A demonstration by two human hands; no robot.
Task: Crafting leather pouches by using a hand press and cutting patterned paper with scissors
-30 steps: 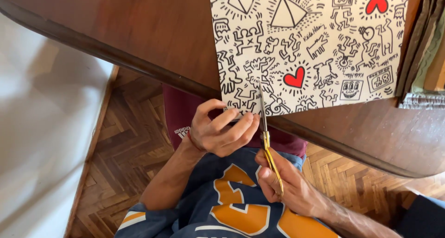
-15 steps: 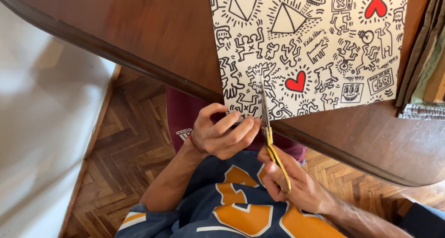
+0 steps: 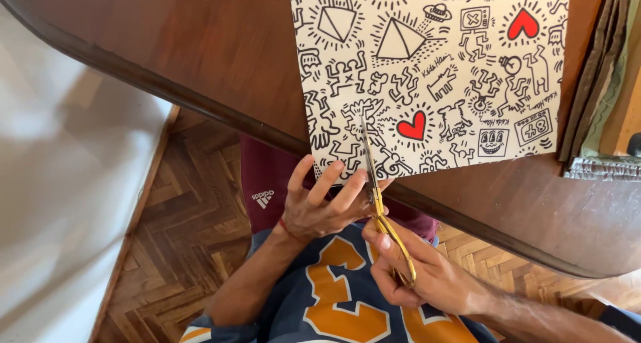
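The right hand [image 3: 427, 276] gripped gold-handled scissors [image 3: 382, 213], blades pointing away across the table's near edge [image 3: 200, 103] into patterned paper [image 3: 434, 76]. The left hand [image 3: 320, 206] pinched the paper's near edge beside them.

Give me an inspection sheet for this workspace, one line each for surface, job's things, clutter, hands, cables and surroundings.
Surface: dark wooden table with a curved edge, polished.
Job's things: patterned paper sheet, white with black doodles and red hearts, lying flat and overhanging the table edge; gold-handled scissors with blades into the sheet's near edge.
Clutter: stack of papers or folders at the table's right side.
Hands: left hand holds the sheet's near edge beside the cut; right hand grips the scissor handles.
Cables: nothing seen.
Surroundings: herringbone parquet floor; white fabric at left.
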